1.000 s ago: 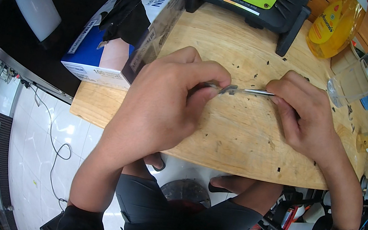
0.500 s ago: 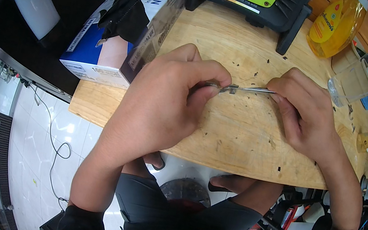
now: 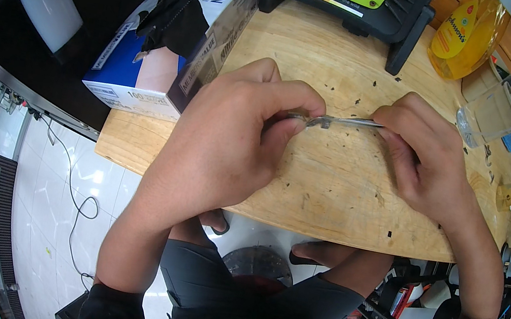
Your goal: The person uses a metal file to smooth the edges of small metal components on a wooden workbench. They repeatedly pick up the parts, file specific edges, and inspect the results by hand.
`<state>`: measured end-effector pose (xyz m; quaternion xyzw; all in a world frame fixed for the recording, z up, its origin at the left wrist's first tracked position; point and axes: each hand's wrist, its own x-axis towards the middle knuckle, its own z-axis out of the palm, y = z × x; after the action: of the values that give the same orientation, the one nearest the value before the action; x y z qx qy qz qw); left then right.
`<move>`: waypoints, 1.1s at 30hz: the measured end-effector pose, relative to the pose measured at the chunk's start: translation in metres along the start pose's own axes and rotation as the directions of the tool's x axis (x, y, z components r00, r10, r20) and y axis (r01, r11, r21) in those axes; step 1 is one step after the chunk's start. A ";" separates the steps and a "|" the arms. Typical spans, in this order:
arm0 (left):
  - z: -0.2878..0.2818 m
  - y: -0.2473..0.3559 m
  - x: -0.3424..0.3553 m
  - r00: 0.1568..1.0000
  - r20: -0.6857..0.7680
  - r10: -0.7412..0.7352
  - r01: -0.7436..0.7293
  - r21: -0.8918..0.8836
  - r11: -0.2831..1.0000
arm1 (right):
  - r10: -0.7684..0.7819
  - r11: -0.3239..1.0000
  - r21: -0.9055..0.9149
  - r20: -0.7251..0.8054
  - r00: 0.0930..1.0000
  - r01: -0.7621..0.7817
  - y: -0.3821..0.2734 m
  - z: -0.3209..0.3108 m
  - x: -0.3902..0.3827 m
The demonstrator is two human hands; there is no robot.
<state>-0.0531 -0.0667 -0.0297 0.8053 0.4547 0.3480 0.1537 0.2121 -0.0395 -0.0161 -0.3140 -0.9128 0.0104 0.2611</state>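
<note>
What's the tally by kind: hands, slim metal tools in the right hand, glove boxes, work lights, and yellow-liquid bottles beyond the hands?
Left hand and right hand: 2
Slim metal tool: 1
Glove box: 1
Work light: 1
Yellow-liquid bottle: 1
Total: 6

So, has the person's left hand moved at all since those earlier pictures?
No, not noticeably. The left hand keeps its place just right of the disposable-glove box; both shift slightly together in the view.
</note>
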 end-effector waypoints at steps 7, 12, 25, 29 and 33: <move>0.000 0.001 0.000 1.000 0.000 0.000 0.000 0.008 1.000 | 0.014 1.000 0.008 -0.007 1.000 -0.014 0.001 0.001 -0.001; -0.001 0.000 0.000 1.000 0.004 -0.005 0.005 0.007 1.000 | 0.001 1.000 0.006 0.020 1.000 -0.001 0.002 0.001 0.000; 0.001 0.002 -0.001 0.996 -0.052 -0.068 0.066 -0.053 0.996 | 0.011 1.000 0.020 -0.088 0.996 -0.009 0.002 -0.001 -0.002; 0.000 0.002 0.000 0.997 -0.038 -0.063 0.061 -0.041 0.997 | -0.002 1.000 0.031 -0.081 0.997 0.005 0.004 -0.001 -0.001; 0.002 0.001 -0.001 0.997 -0.039 -0.072 0.071 -0.031 0.997 | -0.019 0.996 0.089 -0.059 0.998 0.024 0.006 0.001 -0.002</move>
<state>-0.0517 -0.0673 -0.0310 0.7791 0.4808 0.3651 0.1690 0.2166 -0.0357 -0.0191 -0.2924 -0.9067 0.0395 0.3015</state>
